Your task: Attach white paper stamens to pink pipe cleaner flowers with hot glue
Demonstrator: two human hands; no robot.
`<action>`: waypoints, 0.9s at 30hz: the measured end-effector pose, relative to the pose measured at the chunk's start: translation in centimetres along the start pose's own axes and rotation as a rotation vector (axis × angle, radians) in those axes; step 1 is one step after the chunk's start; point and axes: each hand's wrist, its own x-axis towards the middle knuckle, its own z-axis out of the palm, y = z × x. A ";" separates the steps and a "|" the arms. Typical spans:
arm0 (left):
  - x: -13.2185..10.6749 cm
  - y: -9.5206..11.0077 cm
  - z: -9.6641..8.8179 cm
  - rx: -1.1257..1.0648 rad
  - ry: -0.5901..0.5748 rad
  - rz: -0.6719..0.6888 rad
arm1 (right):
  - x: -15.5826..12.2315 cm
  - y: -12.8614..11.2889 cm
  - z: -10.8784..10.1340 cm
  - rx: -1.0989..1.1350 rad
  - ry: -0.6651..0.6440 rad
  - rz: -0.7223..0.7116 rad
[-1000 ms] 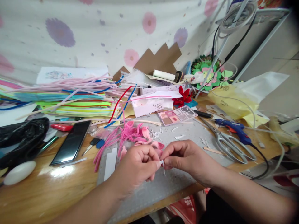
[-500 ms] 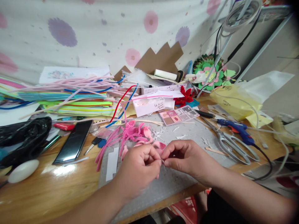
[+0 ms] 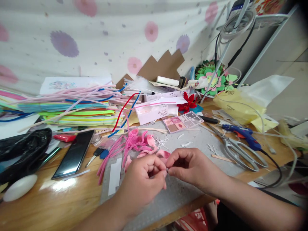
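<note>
Small greyish-white sliver (image 3: 167, 170), material not readable, is being pinched between the fingertips of the left hand (image 3: 148, 178) and the right hand (image 3: 191, 168). On both sides the thumb is being pressed toward the bent index finger. Share of the load per hand cannot be told, as most of the piece is being covered by the fingers.

Handling, as a judgement: very light, thin, likely bendable rather than stiff. Weight is not being counted as an issue; slip is, given how little is being exposed. Creasing is being rated more likely than snapping. Hold is best being taken at the two ends, fingertip pinch, low force; a whole-hand grasp is being ruled out.

Position vs grip: sliver is being held right at the thumb tips, not deep in the palms, in the narrow gap where the hands are nearly meeting. It is being held above the flat grey cutting mat (image 3: 180, 197), no contact being visible. Just on the far side, curled fuzzy pink stems (image 3: 136, 139) are being partly hidden by the left hand. Well to the right, silver-handled metal scissors (image 3: 227, 143) are being touched by neither hand
</note>
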 end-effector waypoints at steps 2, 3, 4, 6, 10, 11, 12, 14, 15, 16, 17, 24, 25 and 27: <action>0.0 0.0 0.0 -0.006 0.005 0.007 | 0.0 -0.1 0.0 -0.026 0.004 -0.005; -0.1 0.0 0.0 -0.003 0.012 0.013 | 0.0 -0.1 0.0 -0.048 0.007 -0.012; -0.1 0.0 0.0 0.004 0.019 0.019 | -0.1 -0.3 0.0 -0.080 0.012 -0.023; -0.2 0.1 0.0 0.036 0.034 0.034 | -0.2 -0.5 0.1 -0.171 0.025 -0.055; -0.2 0.2 0.0 0.122 0.048 0.089 | -0.4 -0.9 0.1 -0.364 0.051 -0.145; -0.2 0.3 0.0 0.146 0.051 0.107 | -0.4 -0.9 0.0 -0.394 0.053 -0.165; -0.2 0.3 0.0 0.171 0.053 0.125 | -0.5 -0.9 0.0 -0.416 0.055 -0.179; -0.3 0.5 0.0 0.217 0.061 0.161 | -0.5 -0.9 0.0 -0.441 0.061 -0.201; -0.3 0.5 0.0 0.232 0.064 0.175 | -0.6 -0.8 0.1 -0.450 0.066 -0.213; -0.3 0.5 0.1 0.242 0.065 0.183 | -0.6 -0.8 0.1 -0.462 0.072 -0.223; -0.3 0.5 0.1 0.244 0.062 0.182 | -0.7 -0.8 0.2 -0.476 0.081 -0.237; 0.1 0.2 0.0 -0.138 -0.011 -0.028 | -0.9 -1.3 0.1 -0.455 0.048 -0.266; 0.1 0.2 0.0 -0.217 -0.022 -0.049 | -0.9 -1.5 -0.1 -0.390 0.014 -0.241; 0.2 0.1 -0.1 -0.324 -0.024 -0.067 | -0.9 -1.8 -0.5 -0.221 -0.052 -0.184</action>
